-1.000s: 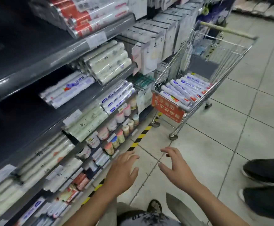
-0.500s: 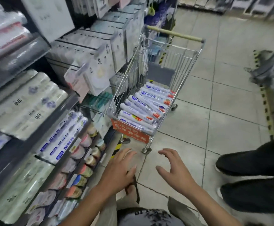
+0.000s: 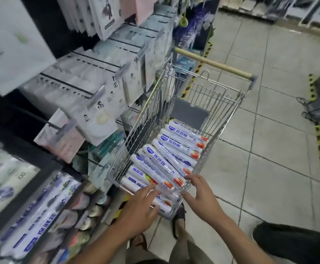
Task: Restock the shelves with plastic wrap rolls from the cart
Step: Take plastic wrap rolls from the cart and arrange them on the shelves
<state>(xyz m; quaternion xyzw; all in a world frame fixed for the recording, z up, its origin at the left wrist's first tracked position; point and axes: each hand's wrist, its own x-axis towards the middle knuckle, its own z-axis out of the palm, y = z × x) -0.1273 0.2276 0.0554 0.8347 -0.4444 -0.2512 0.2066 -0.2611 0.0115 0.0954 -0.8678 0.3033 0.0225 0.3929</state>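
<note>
Both hands reach into the near end of the cart (image 3: 229, 119), where the rolls (image 3: 176, 149) lie side by side across the wire basket, stacked at the near end. The left hand (image 3: 138, 210) lies flat, fingers spread, on the nearest rolls; the right hand (image 3: 203, 195) hovers open at their orange-capped ends, thumb and fingers apart, touching the basket's near rim or very close to it. Neither hand has closed on anything yet. The two-handed spread looks meant to gather several rolls at once (they are slick in their film and would slide from a one-sided grip). The cart stands just beside the shelves (image 3: 40, 187), so the carry is short; matching blue-labelled rolls already lie on a lower shelf to the left, the likely destination.
</note>
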